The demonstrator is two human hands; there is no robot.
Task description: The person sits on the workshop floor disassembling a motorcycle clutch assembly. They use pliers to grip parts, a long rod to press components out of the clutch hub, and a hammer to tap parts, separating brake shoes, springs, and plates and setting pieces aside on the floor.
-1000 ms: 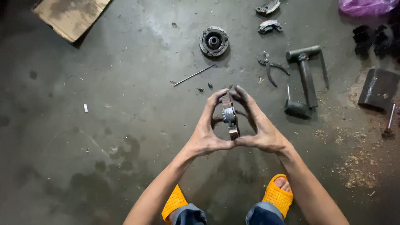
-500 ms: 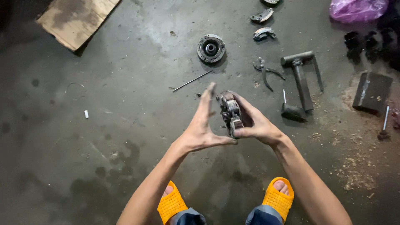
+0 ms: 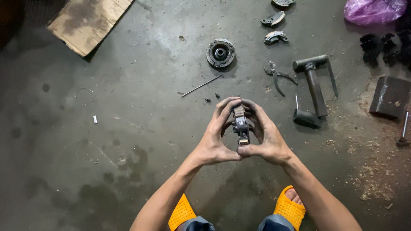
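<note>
Both hands hold a small, greasy metal part upright over the concrete floor, near the middle of the head view. My left hand wraps its left side with the fingers curled over the top. My right hand cups the right side, the thumb pressing at the part's lower end. The fingertips of both hands meet above the part. Most of the part's sides are hidden by my fingers.
A round metal hub lies beyond my hands, with a thin rod beside it. Pliers, a hammer-like tool, curved metal shoes, a dark block, a pink bag and cardboard surround. My orange sandals are below.
My left hand's fingers, spread open before, have closed over the top of the part. Both hands shifted slightly lower in the view with the part turned upright.
</note>
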